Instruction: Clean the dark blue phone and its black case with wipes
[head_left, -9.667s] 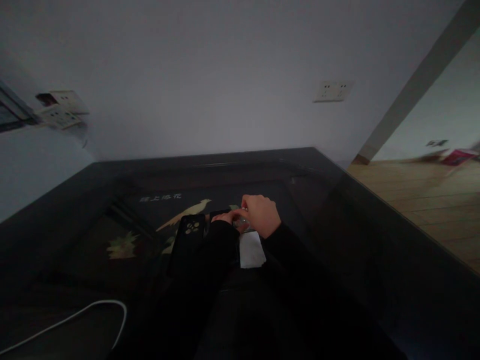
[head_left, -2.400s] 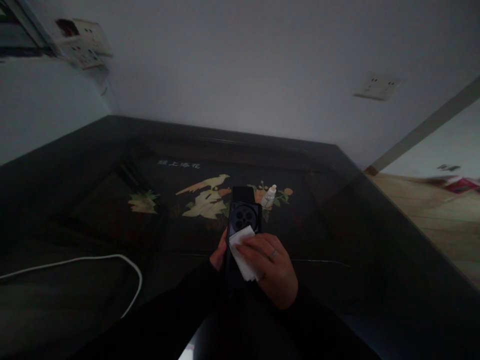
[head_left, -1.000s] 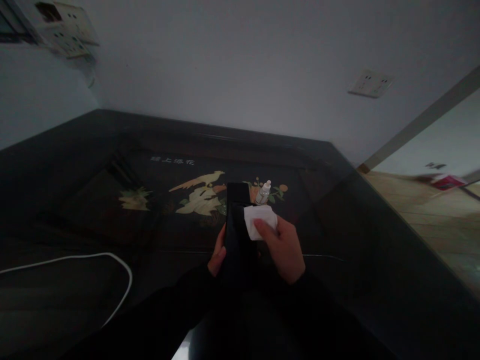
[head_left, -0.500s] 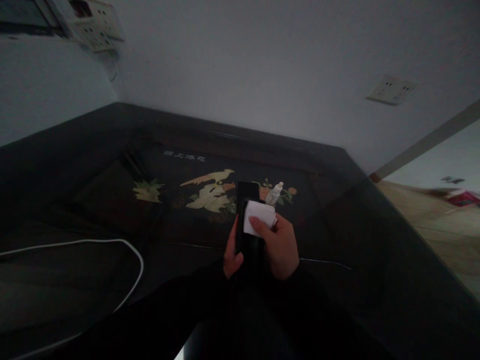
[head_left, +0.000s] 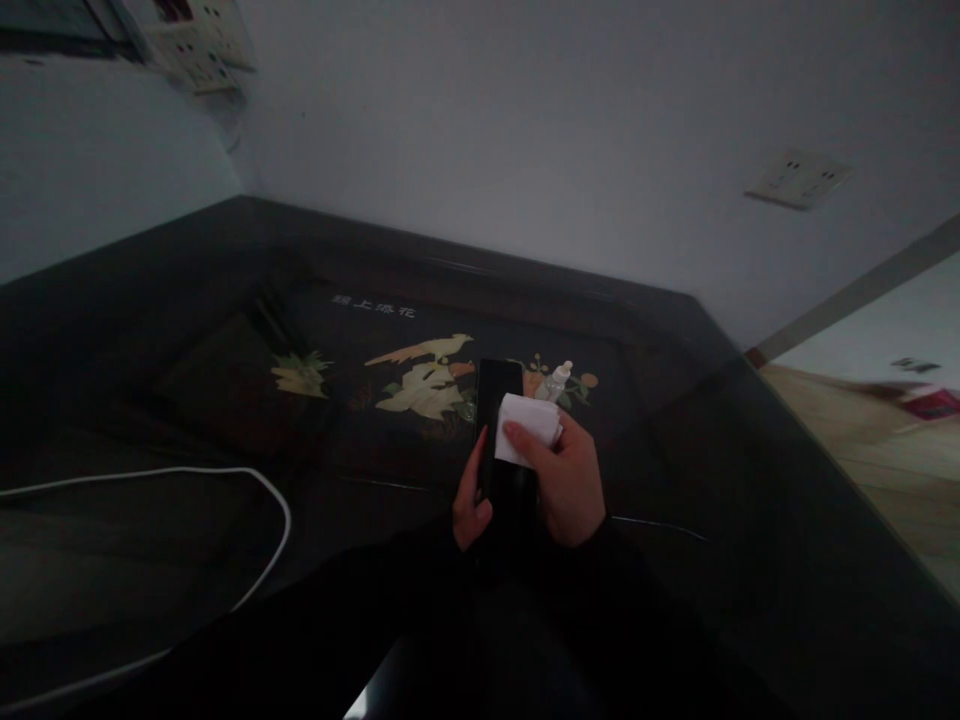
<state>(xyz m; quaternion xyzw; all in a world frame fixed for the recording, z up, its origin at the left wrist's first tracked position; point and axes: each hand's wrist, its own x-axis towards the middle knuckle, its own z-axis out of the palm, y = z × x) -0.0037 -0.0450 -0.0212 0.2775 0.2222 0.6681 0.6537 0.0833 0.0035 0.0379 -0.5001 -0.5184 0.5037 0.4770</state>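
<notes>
Gripping smartphone [head_left: 500, 420] in left hand [head_left: 471, 505] | right hand [head_left: 571, 485] pinching wipe [head_left: 527, 430] against it

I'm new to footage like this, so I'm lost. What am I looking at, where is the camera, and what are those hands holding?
This picture comes from a camera worn on a person's head, looking forward and down, so these are the wearer's own hands. The left hand grips a black smartphone along its edge, while the right hand presses a white wipe against it. Beyond them, a small dropper bottle stands on the dark table, which has a bird design. A white cable lies to the left.
</notes>
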